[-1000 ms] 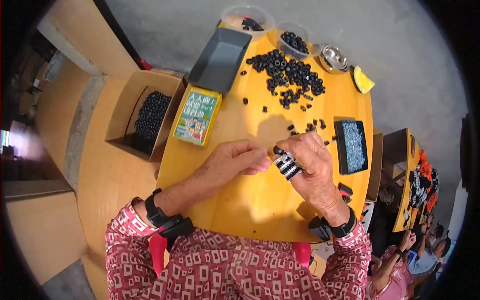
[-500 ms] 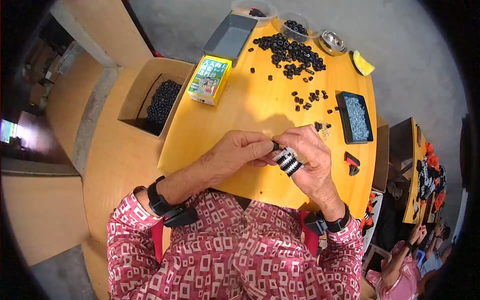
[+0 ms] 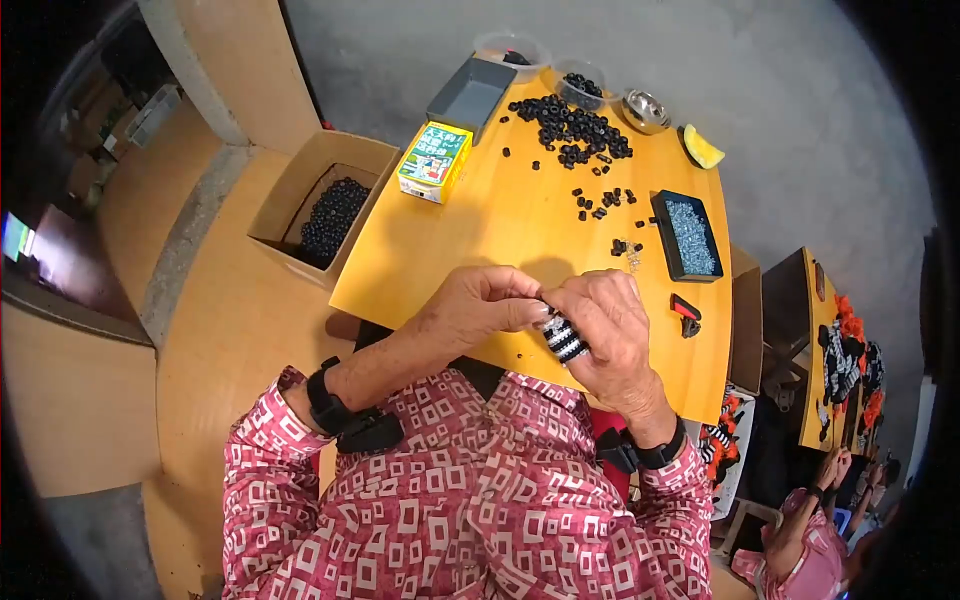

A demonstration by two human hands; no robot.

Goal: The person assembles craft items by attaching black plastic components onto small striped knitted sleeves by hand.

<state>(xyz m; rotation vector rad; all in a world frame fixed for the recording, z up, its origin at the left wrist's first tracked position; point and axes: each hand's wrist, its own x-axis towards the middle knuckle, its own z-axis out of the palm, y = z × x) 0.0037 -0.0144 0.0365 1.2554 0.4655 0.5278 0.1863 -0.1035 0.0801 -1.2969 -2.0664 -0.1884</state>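
My right hand (image 3: 612, 325) is closed round a black-and-white striped fabric piece (image 3: 565, 341), which hangs out below the fingers and looks knitted. Close against it, my left hand (image 3: 492, 303) has thumb and forefinger pinched at the top end of the stripes. A small dark part shows between the fingertips of both hands, mostly covered by them. Both hands are above the near edge of the yellow table (image 3: 440, 265). Loose black cylindrical parts (image 3: 570, 125) lie in a pile farther back, with several smaller groups nearer my right hand.
A black tray of small clear pieces (image 3: 690, 237) and a red-and-black tool (image 3: 685, 314) are at the right. Left stand a yellow-green box (image 3: 436, 162), a grey tray (image 3: 472, 95) and a carton of dark beads (image 3: 335, 215). Another person's arms (image 3: 815, 500) show lower right.
My view has shifted slightly. The fingers of my hands have drawn closer together, and the black part between them is more hidden. The striped piece has turned a little in my right hand.
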